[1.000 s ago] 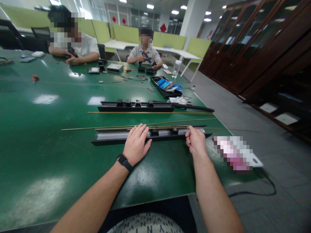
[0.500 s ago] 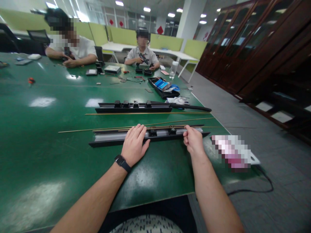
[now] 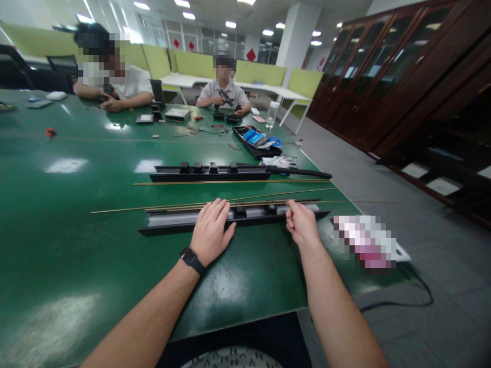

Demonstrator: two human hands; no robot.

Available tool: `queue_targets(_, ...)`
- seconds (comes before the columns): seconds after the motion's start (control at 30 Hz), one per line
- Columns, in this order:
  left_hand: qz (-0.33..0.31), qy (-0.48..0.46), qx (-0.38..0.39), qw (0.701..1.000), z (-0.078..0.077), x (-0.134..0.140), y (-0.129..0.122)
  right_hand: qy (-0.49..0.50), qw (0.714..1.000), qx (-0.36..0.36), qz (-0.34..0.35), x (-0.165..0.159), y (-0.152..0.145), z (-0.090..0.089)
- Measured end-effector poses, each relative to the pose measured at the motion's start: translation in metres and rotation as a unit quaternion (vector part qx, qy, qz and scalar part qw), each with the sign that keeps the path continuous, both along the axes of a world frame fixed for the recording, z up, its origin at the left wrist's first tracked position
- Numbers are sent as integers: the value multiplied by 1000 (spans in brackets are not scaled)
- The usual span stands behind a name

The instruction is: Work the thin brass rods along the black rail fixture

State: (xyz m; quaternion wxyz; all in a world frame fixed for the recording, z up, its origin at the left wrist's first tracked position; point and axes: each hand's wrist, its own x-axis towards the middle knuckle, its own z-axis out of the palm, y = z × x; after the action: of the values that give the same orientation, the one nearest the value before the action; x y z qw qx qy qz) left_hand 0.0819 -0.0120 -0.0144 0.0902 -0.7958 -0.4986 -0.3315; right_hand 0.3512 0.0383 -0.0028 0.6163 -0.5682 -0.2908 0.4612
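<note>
A long black track rail (image 3: pixel 172 220) with a silvery channel lies crosswise in front of me. Two black blocks sit in it, one a track block (image 3: pixel 270 208) by my right hand. My left hand (image 3: pixel 210 227), wearing a dark watch, lies over the rail's middle, fingers stretched out and together, thumb apart. Toward the rail's right end my right hand (image 3: pixel 302 222) is closed in a pinch around a thin brass-coloured rod (image 3: pixel 255 204) running along the rail; its fingertips partly hide the grip. Another thin rod (image 3: pixel 118 210) sticks out leftward past the rail.
Behind lies a second black rail (image 3: pixel 210 177) with several blocks, and a thin rod before it. A black tray (image 3: pixel 257 145) holds blue packets near white gloves (image 3: pixel 278 162). At the table's right edge rests a blurred-out device (image 3: pixel 364 240) with a cable. Two people sit opposite.
My right hand has shifted slightly left along the rail, still pinched. The left hand stays in place on the rail. The view has tilted up a little.
</note>
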Motion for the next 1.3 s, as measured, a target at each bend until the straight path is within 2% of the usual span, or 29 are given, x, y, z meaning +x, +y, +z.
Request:
queue_targets(0.13, 1, 3, 1, 1000, 0, 0, 0, -17, 998, -7, 59, -4, -2, 1)
queue_targets(0.27, 3, 6, 1, 1000, 0, 0, 0, 2, 1000, 2, 5, -3, -1, 1)
queue_targets(0.33, 3, 4, -2, 1000, -1, 0, 1, 6, 1000, 9, -1, -2, -1, 0)
queue_targets(0.5, 2, 2, -2, 1000, -2, 0, 1, -23, 996, -3, 83, -5, -2, -3)
queue_targets(0.67, 4, 6, -2, 1000, -2, 0, 1, 3, 1000, 5, 7, -3, 0, -3)
queue_targets(0.7, 4, 5, -1, 1000, -2, 0, 1, 4, 1000, 7, 7, -3, 0, -3)
queue_targets(0.87, 5, 6, 2, 1000, -1, 0, 1, -14, 996, -6, 89, -7, -2, -1)
queue_targets(1.03, 4, 7, -1, 1000, -2, 0, 1, 11, 1000, 2, 4, -6, -1, 0)
queue_targets(1.1, 4, 6, 0, 1000, -2, 0, 1, 9, 1000, 3, 16, -6, -1, 0)
queue_targets(1.2, 2, 5, 2, 1000, -1, 0, 1, -5, 997, -8, 75, -7, -3, 2)
queue_targets(1.3, 4, 8, 1, 1000, 0, 0, 1, -3, 998, -14, 62, -9, -4, 4)
